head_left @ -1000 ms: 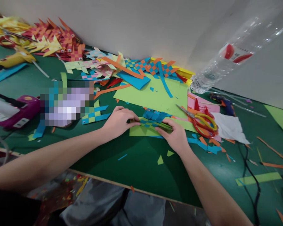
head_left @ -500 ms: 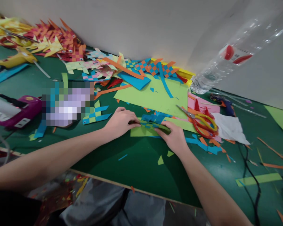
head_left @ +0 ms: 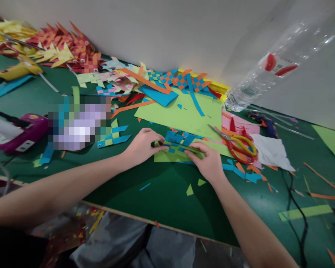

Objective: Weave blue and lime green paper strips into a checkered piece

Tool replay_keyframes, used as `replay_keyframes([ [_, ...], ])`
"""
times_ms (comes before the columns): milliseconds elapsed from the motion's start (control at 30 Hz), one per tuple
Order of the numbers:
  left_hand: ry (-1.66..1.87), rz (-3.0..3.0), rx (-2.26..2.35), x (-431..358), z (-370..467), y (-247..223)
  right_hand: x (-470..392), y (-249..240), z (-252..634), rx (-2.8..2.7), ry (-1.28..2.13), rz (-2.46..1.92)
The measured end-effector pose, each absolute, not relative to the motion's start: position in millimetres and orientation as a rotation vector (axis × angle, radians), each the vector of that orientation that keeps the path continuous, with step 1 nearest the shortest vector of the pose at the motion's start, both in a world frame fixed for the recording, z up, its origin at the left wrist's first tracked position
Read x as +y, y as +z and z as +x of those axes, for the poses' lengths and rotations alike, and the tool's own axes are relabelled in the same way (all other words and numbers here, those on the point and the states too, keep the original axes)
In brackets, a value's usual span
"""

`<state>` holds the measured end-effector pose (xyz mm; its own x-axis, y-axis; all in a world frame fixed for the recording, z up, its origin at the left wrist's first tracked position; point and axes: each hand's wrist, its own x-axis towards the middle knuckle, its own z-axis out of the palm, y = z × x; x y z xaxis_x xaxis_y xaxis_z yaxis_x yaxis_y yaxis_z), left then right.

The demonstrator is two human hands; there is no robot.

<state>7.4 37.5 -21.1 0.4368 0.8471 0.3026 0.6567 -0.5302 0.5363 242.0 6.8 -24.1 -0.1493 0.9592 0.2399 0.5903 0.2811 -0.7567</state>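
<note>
Between my two hands is a piece of woven paper strips (head_left: 176, 148) in green and blue, held just above the table. My left hand (head_left: 147, 146) pinches its left end between thumb and fingers. The right end is pinched by my right hand (head_left: 205, 158). Blue strips (head_left: 181, 137) stick up on its far side. Beneath it lies a light green paper strip (head_left: 163, 157). A woven blue and green paper fish (head_left: 113, 137) rests to the left of my left hand. Scissors (head_left: 241, 147) with red and yellow handles lie right of my right hand.
Green paper sheets (head_left: 181, 111) lie behind my hands, with finished woven pieces (head_left: 184, 80) along the wall. A plastic bottle (head_left: 268, 74) stands at the back right. A yellow glue gun (head_left: 18, 69) and purple power socket (head_left: 30, 130) are left. Black cable (head_left: 303, 223) runs down the right.
The woven paper has tilted a little, so more of its checked face shows. My fingers have shifted slightly along its two ends, still gripping it.
</note>
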Motion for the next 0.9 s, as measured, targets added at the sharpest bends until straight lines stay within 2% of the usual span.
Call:
replay_keyframes([
  [433, 0.516, 2.368, 1.295, 41.7, 3.6, -25.3, 5.9, -24.9, 241.6, -1.826, 0.623, -1.341],
  [900, 0.563, 2.377, 1.265, 39.8, 5.8, -26.2, 9.5, -30.4, 244.5, -1.992, 0.363, -1.149],
])
